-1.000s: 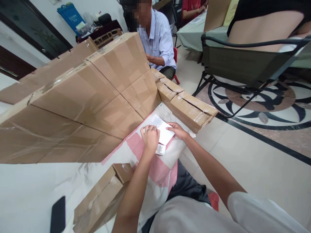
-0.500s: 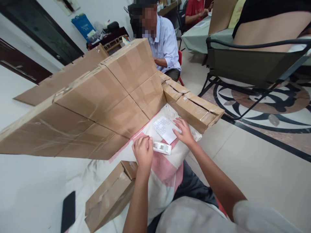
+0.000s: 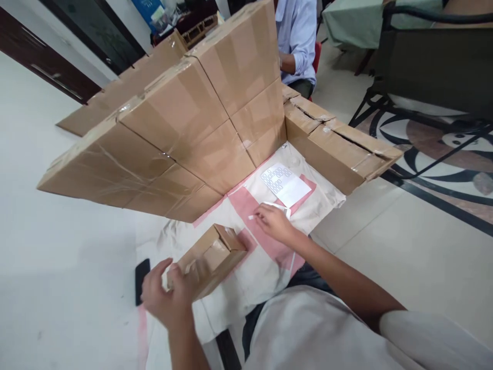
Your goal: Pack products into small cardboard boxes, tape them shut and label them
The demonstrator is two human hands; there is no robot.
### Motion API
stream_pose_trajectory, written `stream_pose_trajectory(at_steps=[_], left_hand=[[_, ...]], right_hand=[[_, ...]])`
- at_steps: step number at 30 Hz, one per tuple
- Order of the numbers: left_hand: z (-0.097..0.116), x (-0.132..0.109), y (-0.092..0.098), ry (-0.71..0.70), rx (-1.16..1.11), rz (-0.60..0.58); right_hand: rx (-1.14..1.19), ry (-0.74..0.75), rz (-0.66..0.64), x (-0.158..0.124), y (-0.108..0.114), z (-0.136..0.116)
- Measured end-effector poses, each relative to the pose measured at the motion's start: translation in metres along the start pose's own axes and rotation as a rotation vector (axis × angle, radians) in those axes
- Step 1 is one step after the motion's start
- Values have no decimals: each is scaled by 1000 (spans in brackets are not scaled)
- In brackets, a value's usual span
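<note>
— A light-tiled room is the setting: tall brown cardboard panels (image 3: 200,113) stand at the far edge of a white-and-pink cloth (image 3: 239,293), while a co-worker in a light-blue shirt (image 3: 302,38) sits beyond. Where are the wearer's hands?

— The left hand (image 3: 167,290) is beside the near end of a small, taped brown cardboard box (image 3: 215,257), its thumb and fingers curved and parted with nothing visible between them. Contact with the carton? I cannot tell.

— And the right?

— The right hand (image 3: 272,222) is over the cloth, fingers drawn together, pinching a small white piece (image 3: 251,217) at the tips. Just behind it lies a white plastic object (image 3: 284,208), partly hidden.

— The paper?

— A white sheet printed with small outlined shapes (image 3: 287,186) lies flat beyond the right hand, touched by neither. A flat black rectangular object (image 3: 140,277) rests left of the carton, partly covered by the left hand.
</note>
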State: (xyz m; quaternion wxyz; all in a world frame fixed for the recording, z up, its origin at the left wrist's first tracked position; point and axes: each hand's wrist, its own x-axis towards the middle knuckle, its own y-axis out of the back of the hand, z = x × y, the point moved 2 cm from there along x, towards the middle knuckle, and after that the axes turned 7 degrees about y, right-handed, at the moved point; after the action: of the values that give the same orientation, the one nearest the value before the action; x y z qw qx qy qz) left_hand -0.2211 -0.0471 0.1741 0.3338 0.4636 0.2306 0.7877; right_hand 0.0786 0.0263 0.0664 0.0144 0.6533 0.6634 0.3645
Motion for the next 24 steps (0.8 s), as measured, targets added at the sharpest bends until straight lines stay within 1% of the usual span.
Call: stream_pose_trajectory(at_steps=[1,3,5,7,9,10,11,12,13,15,16,18,22,24], left_hand=[[-23,1,8,57,72,-3],[-60,-2,13,188,180,-55],[-82,-12,6,321,173,-154],[-91,-26,-4,500,49,-201],[-94,-37,-14,654,-62,-198],[-96,-40,-18,696,-88,-186],[-97,-41,-21,709,-106,-177],[-100,-41,-24,705,-127,-177],[-103,-40,-26,699,-162,-174],[-111,-35,-31,703,-267,-176],[-115,-33,-32,704,-311,-181],[-120,-27,-33,693,-353,-179],[-127,-20,-30,696,-375,-158],[-128,-20,-29,712,-391,-142]], right_hand=[[1,1,-64,5,-19,-5],[13,-7,-152,15,-54,-15],[47,-12,-190,22,-80,-23],[107,-3,-216,17,-93,-26],[185,15,-254,-4,-92,-24],[258,25,-287,-19,-88,-22],[341,32,-326,-34,-81,-19],[474,26,-379,-49,-74,-16],[569,-8,-405,-61,-67,-13],[649,-87,-374,-71,-56,-9],[634,-106,-334,-67,-54,-9],[592,-65,-291,-46,-58,-14],[573,118,-432,9,-77,-35],[531,214,-499,19,-80,-47]])
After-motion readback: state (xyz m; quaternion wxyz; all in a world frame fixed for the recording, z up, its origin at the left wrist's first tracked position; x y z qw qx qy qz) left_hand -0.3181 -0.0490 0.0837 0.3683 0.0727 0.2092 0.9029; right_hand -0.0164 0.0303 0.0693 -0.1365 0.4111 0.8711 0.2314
